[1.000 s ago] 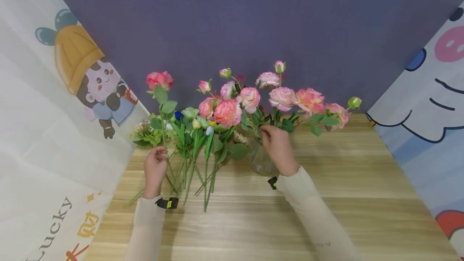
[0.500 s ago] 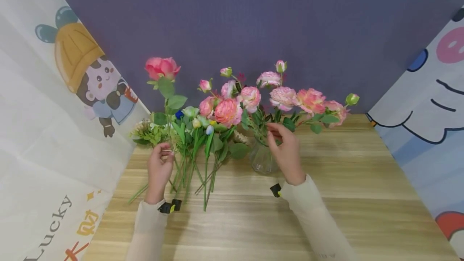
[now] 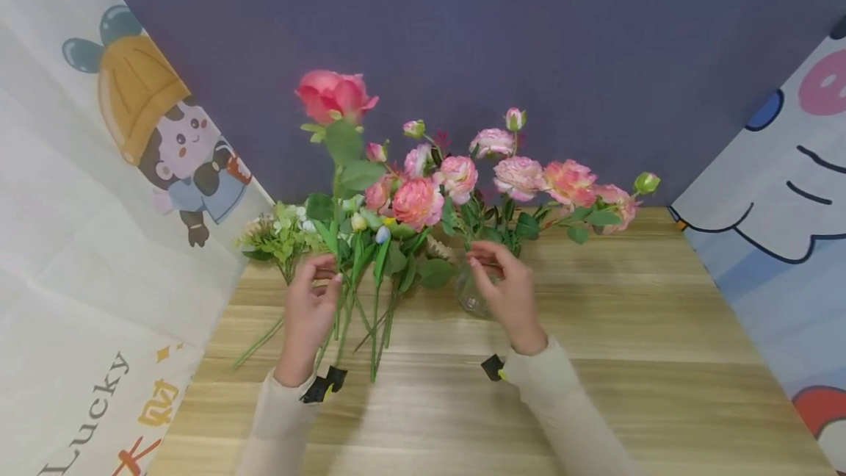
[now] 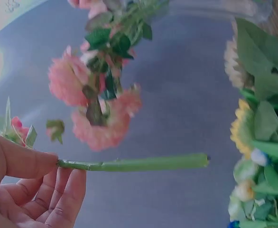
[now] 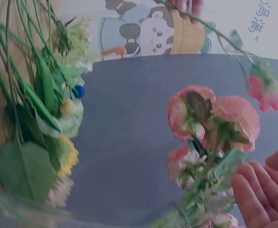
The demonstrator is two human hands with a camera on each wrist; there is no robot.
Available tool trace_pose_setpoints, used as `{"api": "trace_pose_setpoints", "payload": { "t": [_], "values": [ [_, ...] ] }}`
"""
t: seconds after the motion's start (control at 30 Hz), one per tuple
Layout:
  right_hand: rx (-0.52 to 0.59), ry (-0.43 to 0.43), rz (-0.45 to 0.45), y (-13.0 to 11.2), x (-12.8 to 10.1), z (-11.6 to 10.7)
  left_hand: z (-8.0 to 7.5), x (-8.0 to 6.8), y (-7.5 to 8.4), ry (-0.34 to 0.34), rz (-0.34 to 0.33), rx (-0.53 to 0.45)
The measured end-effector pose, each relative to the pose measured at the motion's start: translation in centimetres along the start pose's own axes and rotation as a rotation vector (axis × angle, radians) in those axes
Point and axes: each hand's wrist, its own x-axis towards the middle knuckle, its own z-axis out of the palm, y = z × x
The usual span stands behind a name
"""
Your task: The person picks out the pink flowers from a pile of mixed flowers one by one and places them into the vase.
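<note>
My left hand [image 3: 312, 318] pinches the green stem [image 4: 151, 164] of a single deep pink artificial rose [image 3: 335, 96], which stands upright above the other flowers. In the left wrist view, thumb and fingertips grip this stem, and its cut end sticks out past them. A clear glass vase [image 3: 469, 297] holds several pink blooms [image 3: 418, 203] that spread to both sides. Just in front of the vase's mouth is my right hand [image 3: 510, 298], its fingers loosely bent. The right wrist view shows nothing between those fingers [image 5: 255, 194]; part of the vase is hidden behind this hand.
Loose flowers lie left of the vase on the wooden table [image 3: 423, 417], among them a pale blue tulip bud [image 3: 382, 234] and green-white sprigs [image 3: 284, 230]. Their stems point toward the front. A dark panel [image 3: 463, 35] closes the back, and printed sheets flank both sides.
My left hand has moved right, and the deep pink rose has risen and come closer. The right hand has left the stems at the vase's mouth and drawn slightly back.
</note>
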Motion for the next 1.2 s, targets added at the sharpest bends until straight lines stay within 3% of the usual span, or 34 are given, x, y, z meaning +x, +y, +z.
{"api": "trace_pose_setpoints", "payload": {
  "t": [0.2, 0.47, 0.7, 0.9, 1.2],
  "values": [
    [0.074, -0.067, 0.036, -2.0, -0.5, 0.4, 1.4, -0.8, 1.1, -0.041, 0.089, -0.027],
    [0.161, -0.080, 0.080, 0.8, -1.9, 1.5, 3.9, -1.6, 2.4, -0.126, 0.106, -0.083],
    [0.218, -0.084, 0.130, 0.2, -2.2, 1.7, 5.8, -2.1, 3.7, -0.161, 0.164, -0.122],
    [0.275, -0.083, 0.184, -1.8, -2.1, 1.3, 7.2, -2.9, 4.4, -0.211, 0.162, -0.120],
    [0.364, -0.059, 0.241, 0.0, -3.2, 1.8, 8.6, -3.8, 4.8, -0.262, 0.212, -0.135]
  ]
}}
